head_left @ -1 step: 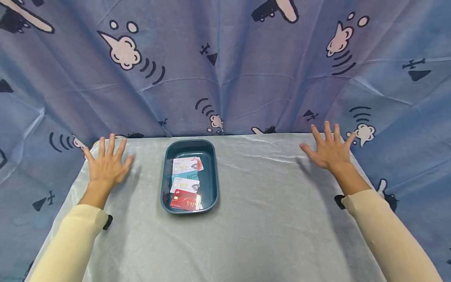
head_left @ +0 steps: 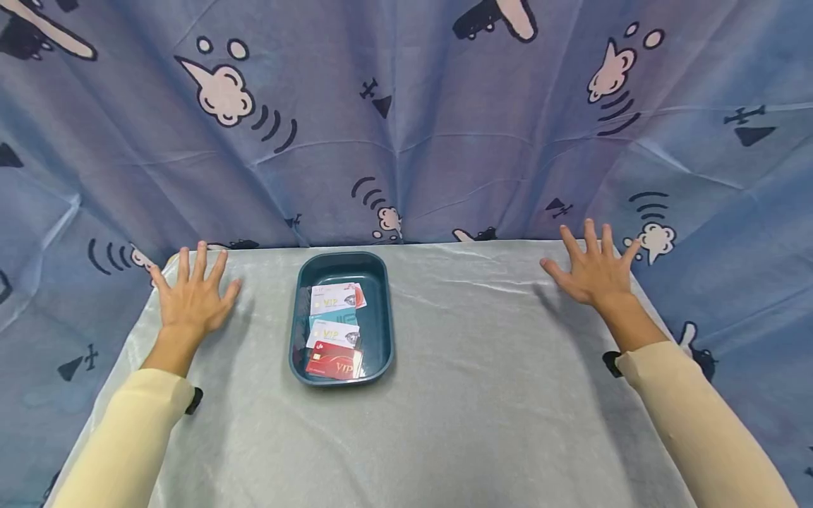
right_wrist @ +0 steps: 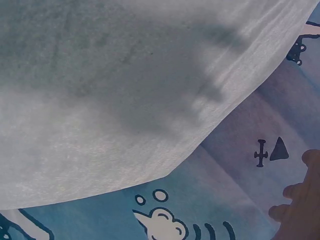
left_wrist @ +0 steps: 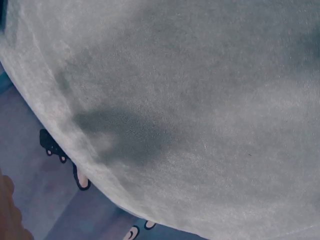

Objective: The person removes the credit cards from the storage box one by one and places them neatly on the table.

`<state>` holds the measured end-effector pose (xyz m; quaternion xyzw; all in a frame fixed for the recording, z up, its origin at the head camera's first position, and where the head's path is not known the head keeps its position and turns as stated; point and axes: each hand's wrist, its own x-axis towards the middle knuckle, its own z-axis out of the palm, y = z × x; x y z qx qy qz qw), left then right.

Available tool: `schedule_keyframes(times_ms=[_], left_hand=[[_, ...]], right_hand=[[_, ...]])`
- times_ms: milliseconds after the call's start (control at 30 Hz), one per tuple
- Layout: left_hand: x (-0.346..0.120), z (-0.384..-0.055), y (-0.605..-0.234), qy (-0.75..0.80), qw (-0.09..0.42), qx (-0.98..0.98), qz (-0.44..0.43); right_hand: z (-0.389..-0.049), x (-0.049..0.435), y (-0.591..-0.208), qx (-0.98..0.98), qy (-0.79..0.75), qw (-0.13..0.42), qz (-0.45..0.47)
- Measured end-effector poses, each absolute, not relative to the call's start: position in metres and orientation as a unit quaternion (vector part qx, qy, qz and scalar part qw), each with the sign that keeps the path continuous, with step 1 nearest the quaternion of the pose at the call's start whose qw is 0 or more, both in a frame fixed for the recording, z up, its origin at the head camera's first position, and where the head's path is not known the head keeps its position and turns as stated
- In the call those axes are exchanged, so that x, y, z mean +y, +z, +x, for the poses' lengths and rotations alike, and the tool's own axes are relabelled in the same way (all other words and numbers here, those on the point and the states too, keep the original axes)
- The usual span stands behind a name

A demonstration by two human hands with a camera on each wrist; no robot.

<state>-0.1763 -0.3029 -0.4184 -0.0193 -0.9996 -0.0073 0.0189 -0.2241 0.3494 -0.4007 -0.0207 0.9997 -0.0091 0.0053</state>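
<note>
- Nearest, behind the fingers, the left sleeve point(head_left: 123, 437) and right sleeve point(head_left: 699, 416) are seen, pale yellow, with a black wristband showing at the left cuff point(head_left: 194, 401) and another at the right cuff point(head_left: 612, 363).
- The fingers of the left hand point(head_left: 193, 300) and of the right hand point(head_left: 597, 274) are spread wide and nearly straight; nothing is held by either. Whether the bench point(head_left: 470, 395) is touched by them cannot be told.
- The tray point(head_left: 375, 331) is set between the two hands, near the left thumb and well apart from the right fingers.
- If one card were pinched, its neighbours could be dragged along, because they are overlapped. Thin, flat edges might be missed by the fingertips. The tray might be slid, or the cloth rucked, by a sideways push.
- The tray is dark teal, shallow, with rounded corners.
- On its floor, nearer the left fingers' side, a row is formed: a red VIP card point(head_left: 330, 360) closest, then a white VIP card point(head_left: 332, 334), a teal card point(head_left: 333, 316) and a farther white VIP card point(head_left: 330, 296), with a red-and-white corner point(head_left: 360, 295) exposed beside it.
- Beyond the fingertips, a blue cartoon-printed curtain point(head_left: 394, 155) is hung.
</note>
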Motion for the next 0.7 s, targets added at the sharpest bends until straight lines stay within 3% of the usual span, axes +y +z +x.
schedule_keyframes(times_ms=[700], left_hand=[[-0.3, -0.175, -0.419, -0.016, 0.025, -0.999, -0.032]], right_hand=[[-0.223, 0.337, -0.395, 0.999, 0.014, -0.005, -0.045]])
